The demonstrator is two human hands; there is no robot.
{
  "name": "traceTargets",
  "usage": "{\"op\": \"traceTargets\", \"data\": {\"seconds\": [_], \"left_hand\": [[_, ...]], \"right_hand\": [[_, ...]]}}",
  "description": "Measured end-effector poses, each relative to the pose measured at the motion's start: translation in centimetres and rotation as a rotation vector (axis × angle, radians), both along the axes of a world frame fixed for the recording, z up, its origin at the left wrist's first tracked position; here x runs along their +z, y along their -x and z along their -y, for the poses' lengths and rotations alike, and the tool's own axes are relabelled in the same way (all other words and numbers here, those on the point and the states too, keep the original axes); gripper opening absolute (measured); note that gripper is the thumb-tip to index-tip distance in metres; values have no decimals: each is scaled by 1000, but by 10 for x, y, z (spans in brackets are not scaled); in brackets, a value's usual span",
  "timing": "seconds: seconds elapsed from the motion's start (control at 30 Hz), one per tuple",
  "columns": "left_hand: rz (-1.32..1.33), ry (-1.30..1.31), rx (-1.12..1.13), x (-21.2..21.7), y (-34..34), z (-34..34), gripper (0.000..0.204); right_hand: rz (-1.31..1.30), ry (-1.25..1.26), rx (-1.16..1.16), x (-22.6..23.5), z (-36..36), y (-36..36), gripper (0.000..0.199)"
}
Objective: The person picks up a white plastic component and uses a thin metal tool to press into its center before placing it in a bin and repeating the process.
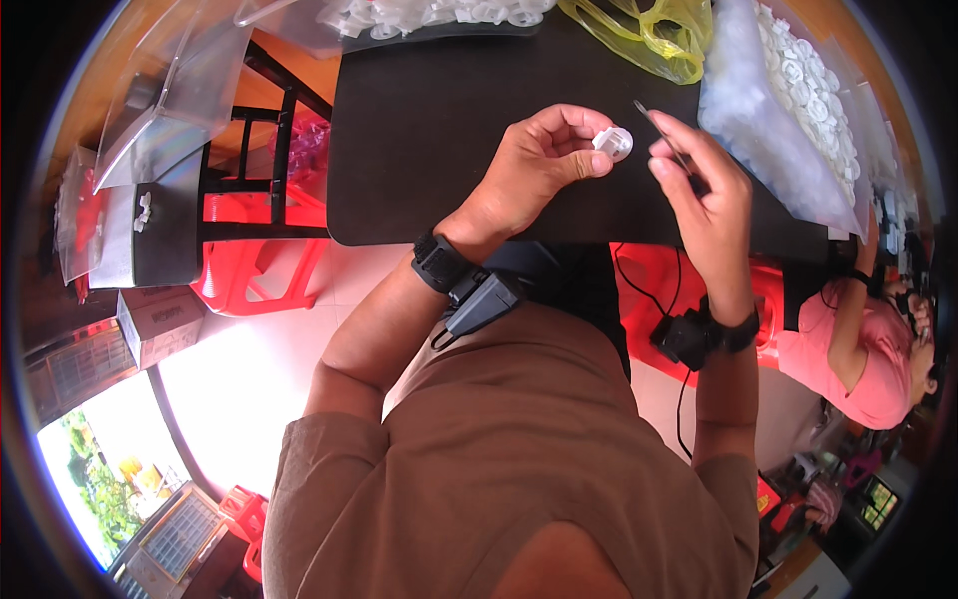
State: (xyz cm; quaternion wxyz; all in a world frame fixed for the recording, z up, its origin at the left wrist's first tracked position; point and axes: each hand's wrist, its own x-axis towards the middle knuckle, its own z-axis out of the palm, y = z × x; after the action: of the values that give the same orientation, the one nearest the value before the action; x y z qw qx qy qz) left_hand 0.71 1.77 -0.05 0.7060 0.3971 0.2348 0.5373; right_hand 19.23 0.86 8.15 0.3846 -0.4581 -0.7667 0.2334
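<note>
Between the thumb and fingers of my left hand (544, 165) is a small round white plastic part (613, 145), its recessed face turned up. My right hand (707, 190) pinches a thin dark metal tool, perhaps tweezers (654, 122), with its tip pointing up and to the left. The tool is apart from the white part. Both hands are raised over the near side of the black table (429, 140). On each wrist sits a black strapped device.
White plastic pieces (439, 12) are heaped at the far edge. A yellow plastic bag (659, 40) lies beside a large clear bag of round white parts (798, 90) at the right. Red stools (249, 270) stand below. Another person in pink (848, 349) sits at the right.
</note>
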Motion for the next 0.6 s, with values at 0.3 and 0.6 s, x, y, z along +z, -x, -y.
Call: {"op": "traceTargets", "data": {"seconds": [0.3, 0.6], "left_hand": [[-34, -51, 20, 8, 7, 1, 30], [108, 116, 56, 0, 14, 5, 33]], "right_hand": [[-562, 485, 78, -42, -12, 16, 15], [-249, 330, -64, -25, 1, 23, 19]]}}
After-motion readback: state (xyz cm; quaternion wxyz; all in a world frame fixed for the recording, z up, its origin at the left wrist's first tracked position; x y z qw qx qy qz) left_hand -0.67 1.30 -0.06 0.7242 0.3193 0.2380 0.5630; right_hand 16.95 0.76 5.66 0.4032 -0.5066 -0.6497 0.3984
